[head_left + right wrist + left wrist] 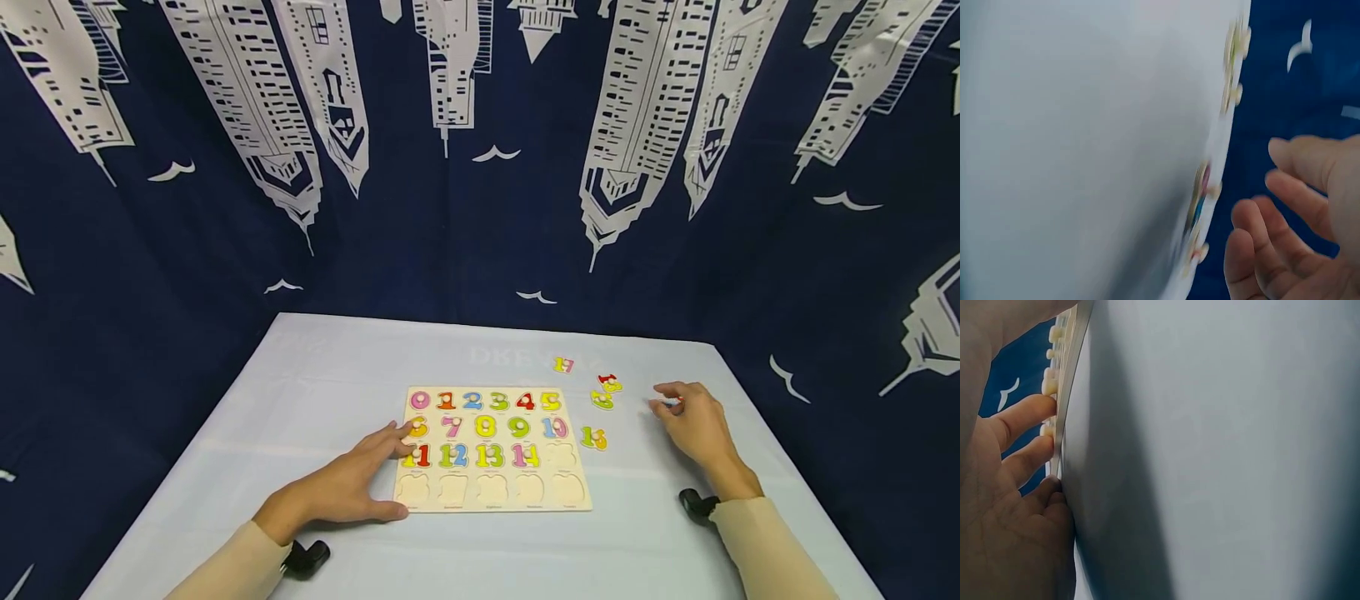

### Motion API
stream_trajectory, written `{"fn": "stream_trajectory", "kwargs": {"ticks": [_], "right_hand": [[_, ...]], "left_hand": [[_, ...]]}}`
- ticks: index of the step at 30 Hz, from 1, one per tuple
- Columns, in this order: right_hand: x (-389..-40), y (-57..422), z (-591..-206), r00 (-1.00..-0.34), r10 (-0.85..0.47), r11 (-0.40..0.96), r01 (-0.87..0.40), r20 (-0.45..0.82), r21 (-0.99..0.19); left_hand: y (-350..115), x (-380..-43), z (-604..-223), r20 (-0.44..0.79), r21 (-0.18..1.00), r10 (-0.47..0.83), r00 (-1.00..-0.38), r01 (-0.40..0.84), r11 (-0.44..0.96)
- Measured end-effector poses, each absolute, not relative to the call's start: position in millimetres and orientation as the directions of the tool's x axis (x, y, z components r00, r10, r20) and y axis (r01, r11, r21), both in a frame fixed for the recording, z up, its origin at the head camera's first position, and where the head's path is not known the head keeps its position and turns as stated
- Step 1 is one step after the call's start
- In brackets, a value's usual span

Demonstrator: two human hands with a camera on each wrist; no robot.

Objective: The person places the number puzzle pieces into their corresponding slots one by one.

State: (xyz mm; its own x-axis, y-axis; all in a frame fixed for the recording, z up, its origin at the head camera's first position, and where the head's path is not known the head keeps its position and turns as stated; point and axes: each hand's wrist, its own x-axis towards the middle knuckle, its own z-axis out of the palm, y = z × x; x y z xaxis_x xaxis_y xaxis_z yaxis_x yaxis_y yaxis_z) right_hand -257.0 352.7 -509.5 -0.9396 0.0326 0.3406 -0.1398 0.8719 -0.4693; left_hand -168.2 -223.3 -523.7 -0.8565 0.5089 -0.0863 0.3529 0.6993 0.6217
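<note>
A wooden number puzzle board [472,507] lies on the white table, with knobbed number pieces from 0 to 14 in its upper rows and bare recesses below. My left hand [348,479] rests along its left edge, fingers spread over the 6 and 11 pieces, thumb at the near corner. In the left wrist view the fingers [1032,415] touch the board's side. Over the table's right part hovers my right hand [697,425], fingers loosely bent. Its fingers [1254,231] hold nothing in the right wrist view. A small red piece [678,401] shows by the fingertips.
Loose number pieces lie right of the board: a pink-and-yellow 17 [564,364], a red-and-yellow piece [610,383], a green-and-yellow piece [602,401] and a green-and-orange one [594,438]. A dark blue cloth [450,250] with white buildings hangs behind the table [360,350].
</note>
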Motion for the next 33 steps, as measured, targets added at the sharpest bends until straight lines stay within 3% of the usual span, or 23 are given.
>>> {"fn": "stream_trajectory", "kwargs": {"ticks": [6, 10, 24, 33], "right_hand": [[-278.1, 395.8, -512.4, -0.944, 0.228, 0.841, 0.067, 0.238, -0.537], [-286.7, 413.8, -515.7, -0.953, 0.268, 0.828, 0.153, 0.141, -0.539], [-296.3, 418.2, -523.3, -0.956, 0.275, 0.814, 0.176, 0.099, -0.554], [-295.4, 415.2, -525.6, -0.955, 0.254, 0.821, 0.130, 0.153, -0.556]], "left_hand": [[-221.6, -168.3, -522.5, -0.093, 0.618, 0.504, -0.858, 0.347, 0.705], [-221.9, -168.6, -523.1, -0.092, 0.617, 0.507, -0.857, 0.351, 0.704], [-222.3, -168.8, -521.8, -0.082, 0.607, 0.517, -0.852, 0.369, 0.704], [-222.3, -169.0, -524.5, -0.090, 0.622, 0.514, -0.853, 0.355, 0.698]]}}
